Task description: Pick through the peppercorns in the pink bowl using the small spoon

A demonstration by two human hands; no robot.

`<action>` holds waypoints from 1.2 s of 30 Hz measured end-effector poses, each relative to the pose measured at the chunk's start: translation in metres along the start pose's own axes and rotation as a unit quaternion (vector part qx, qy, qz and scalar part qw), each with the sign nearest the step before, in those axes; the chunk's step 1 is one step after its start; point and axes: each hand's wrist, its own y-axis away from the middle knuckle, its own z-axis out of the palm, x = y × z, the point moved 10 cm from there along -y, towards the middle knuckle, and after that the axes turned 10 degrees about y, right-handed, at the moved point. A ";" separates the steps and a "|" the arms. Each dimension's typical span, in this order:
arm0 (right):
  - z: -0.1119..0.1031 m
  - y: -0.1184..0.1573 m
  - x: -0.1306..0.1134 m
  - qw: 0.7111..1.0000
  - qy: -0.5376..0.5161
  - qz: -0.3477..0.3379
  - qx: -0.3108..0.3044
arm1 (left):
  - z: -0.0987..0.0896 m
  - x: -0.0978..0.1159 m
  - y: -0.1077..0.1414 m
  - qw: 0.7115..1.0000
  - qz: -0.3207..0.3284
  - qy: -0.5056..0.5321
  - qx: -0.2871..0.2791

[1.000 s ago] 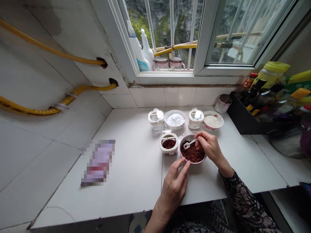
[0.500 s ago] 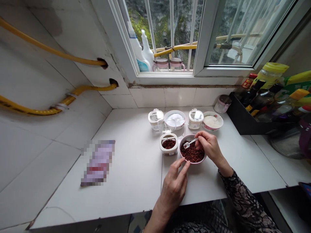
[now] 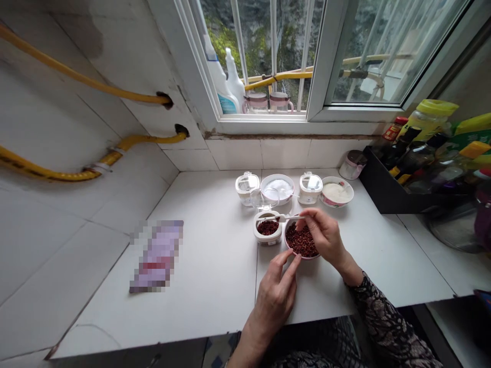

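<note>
My right hand (image 3: 324, 236) pinches the handle of a small white spoon (image 3: 291, 217). The spoon's head is level with the right rim of a small open jar (image 3: 267, 239), its clear lid (image 3: 265, 198) tipped up behind. Dark red peppercorn-like grains (image 3: 267, 227) fill part of this jar. Under my right hand stands a pink-rimmed bowl (image 3: 302, 257) holding more of the same grains. My left hand (image 3: 278, 291) rests its outstretched fingertips against the bowl's near-left rim; its thumb is not plain to see.
Behind stand two lidded jars (image 3: 247, 189) (image 3: 310, 189), a bowl of white granules (image 3: 277, 188) and a bowl of pale powder (image 3: 337, 191). A black box of bottles (image 3: 378, 186) is at the right. A blurred purple packet (image 3: 157, 255) lies left on the white counter (image 3: 207, 286).
My right hand has lifted the spoon from over the bowl and brought it left to the open jar's rim. My left hand stays at the bowl. The view has shifted slightly.
</note>
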 end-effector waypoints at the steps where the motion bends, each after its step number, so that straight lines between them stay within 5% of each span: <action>1: 0.004 0.002 -0.010 0.998 0.031 -0.047 -0.011 | 0.000 0.000 0.000 1.000 0.001 -0.001 0.000; 5: 0.006 0.009 -0.028 0.986 0.081 -0.143 -0.014 | -0.001 0.001 -0.001 1.000 0.004 -0.003 0.002; 11: -0.021 0.002 0.007 0.998 0.046 -0.009 0.034 | -0.001 0.001 -0.001 1.000 -0.002 -0.004 -0.002; 21: 0.017 0.005 0.036 0.985 0.093 0.073 -0.122 | -0.001 -0.001 0.000 1.000 -0.003 0.001 0.001; 28: 0.010 0.007 0.057 0.973 -0.055 0.205 -0.090 | -0.001 0.000 0.000 1.000 0.000 0.004 0.001; 36: 0.004 0.008 0.065 0.954 -0.138 0.259 -0.062 | -0.001 0.002 -0.001 1.000 0.001 0.003 0.001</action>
